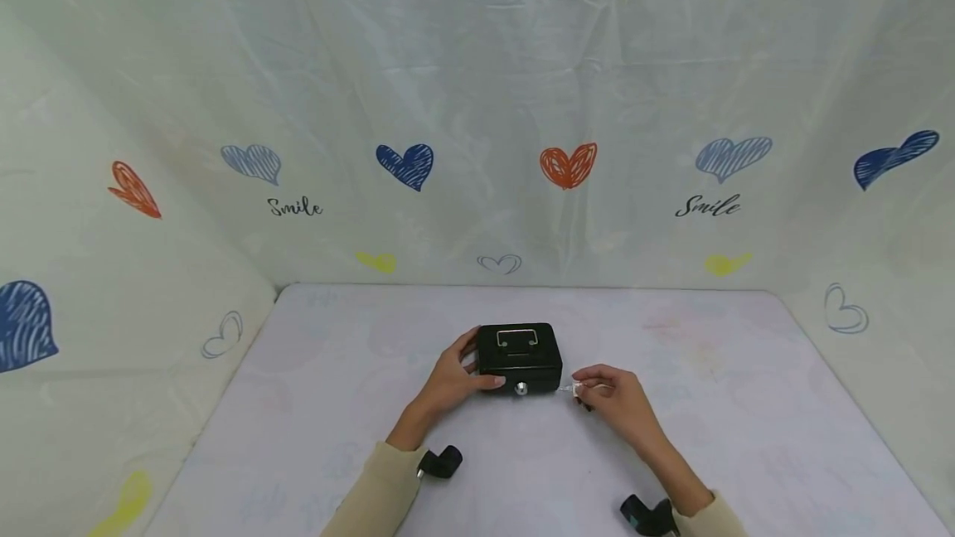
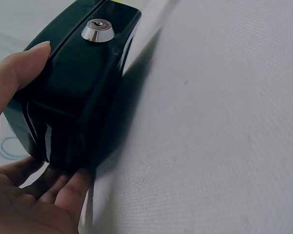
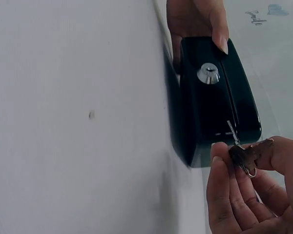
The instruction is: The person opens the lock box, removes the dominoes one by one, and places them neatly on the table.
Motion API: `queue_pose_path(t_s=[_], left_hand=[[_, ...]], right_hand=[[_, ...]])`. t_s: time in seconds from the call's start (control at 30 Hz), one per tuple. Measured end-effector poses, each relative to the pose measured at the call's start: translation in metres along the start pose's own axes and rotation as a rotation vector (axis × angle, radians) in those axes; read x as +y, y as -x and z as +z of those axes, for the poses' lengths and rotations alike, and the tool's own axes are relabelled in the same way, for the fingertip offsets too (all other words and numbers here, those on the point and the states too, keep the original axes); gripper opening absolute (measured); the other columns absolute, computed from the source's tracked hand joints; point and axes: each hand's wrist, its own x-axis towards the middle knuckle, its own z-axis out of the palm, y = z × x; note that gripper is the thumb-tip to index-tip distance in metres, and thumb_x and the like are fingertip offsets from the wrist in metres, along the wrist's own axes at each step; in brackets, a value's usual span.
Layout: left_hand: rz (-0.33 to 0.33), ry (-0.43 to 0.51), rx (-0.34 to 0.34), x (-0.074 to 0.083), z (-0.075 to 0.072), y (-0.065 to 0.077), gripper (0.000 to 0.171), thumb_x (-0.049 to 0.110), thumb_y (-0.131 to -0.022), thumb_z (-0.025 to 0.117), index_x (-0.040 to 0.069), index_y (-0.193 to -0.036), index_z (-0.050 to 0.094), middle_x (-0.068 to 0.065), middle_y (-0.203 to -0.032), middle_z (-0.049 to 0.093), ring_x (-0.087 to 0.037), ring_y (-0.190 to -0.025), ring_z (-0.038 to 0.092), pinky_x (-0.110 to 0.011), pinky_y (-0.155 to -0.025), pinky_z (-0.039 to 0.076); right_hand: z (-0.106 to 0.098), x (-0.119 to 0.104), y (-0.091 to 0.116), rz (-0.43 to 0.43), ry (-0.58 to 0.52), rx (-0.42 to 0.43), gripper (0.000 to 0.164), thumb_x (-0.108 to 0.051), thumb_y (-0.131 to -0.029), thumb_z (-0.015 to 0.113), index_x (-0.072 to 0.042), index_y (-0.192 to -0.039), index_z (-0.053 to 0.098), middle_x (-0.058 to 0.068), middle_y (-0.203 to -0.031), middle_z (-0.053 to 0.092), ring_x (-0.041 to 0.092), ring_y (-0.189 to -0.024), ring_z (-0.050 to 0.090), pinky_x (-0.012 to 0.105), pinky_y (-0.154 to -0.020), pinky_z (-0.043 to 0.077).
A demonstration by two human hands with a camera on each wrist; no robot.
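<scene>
A black cash box (image 1: 520, 367) with a folding metal handle (image 1: 517, 341) on its lid sits on the white table. My left hand (image 1: 451, 379) holds it at its left end, thumb on the front face and fingers against the side. A round silver lock (image 2: 98, 31) with a keyhole stands out from the front. Just off the box's right end, my right hand (image 1: 615, 404) pinches a small key (image 3: 231, 129) between thumb and fingers. The key's shaft points toward the box, apart from the keyhole. A metal ring (image 3: 254, 172) hangs at the key's head, partly hidden by the fingers.
The white table (image 1: 336, 338) extends around the box on all sides. Behind it and at the sides hangs a pale curtain (image 1: 477, 106) printed with hearts and "Smile". A black wrist camera (image 1: 442, 462) sits on the left wrist, another camera (image 1: 646, 515) on the right.
</scene>
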Motion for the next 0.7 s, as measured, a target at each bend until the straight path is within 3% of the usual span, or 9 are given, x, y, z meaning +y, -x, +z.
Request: queue_pose_path(t_s=[0.23,0.47,0.7], left_hand=[[0.005,0.004,0.012,0.001,0.001,-0.001,0.101,0.002,-0.080,0.089,-0.006,-0.162,0.031,-0.026,-0.159,0.045,-0.042,-0.149,0.042,-0.053,-0.122,0.042],[-0.006,-0.001,0.026,0.003,0.003,-0.001,0.100,0.002,-0.080,0.089,-0.007,-0.161,0.032,-0.027,-0.159,0.046,-0.042,-0.148,0.043,-0.053,-0.123,0.042],[-0.015,-0.001,0.041,0.004,0.004,-0.001,0.098,0.004,-0.081,0.089,-0.006,-0.161,0.034,-0.026,-0.158,0.047,-0.041,-0.148,0.044,-0.053,-0.122,0.043]], right_hand=[[0.014,-0.009,0.008,-0.013,0.053,0.053,0.012,0.008,-0.089,0.075,0.002,-0.100,0.078,0.006,-0.084,0.074,0.013,-0.068,0.068,0.021,-0.057,0.053],[0.033,-0.014,0.015,-0.102,0.161,0.155,0.013,0.007,-0.086,0.081,-0.004,-0.094,0.080,0.001,-0.083,0.075,0.012,-0.076,0.069,0.020,-0.067,0.060],[0.047,-0.015,0.018,-0.173,0.170,0.181,0.015,0.008,-0.085,0.081,-0.004,-0.093,0.078,0.001,-0.081,0.075,0.009,-0.071,0.069,0.020,-0.061,0.060]])
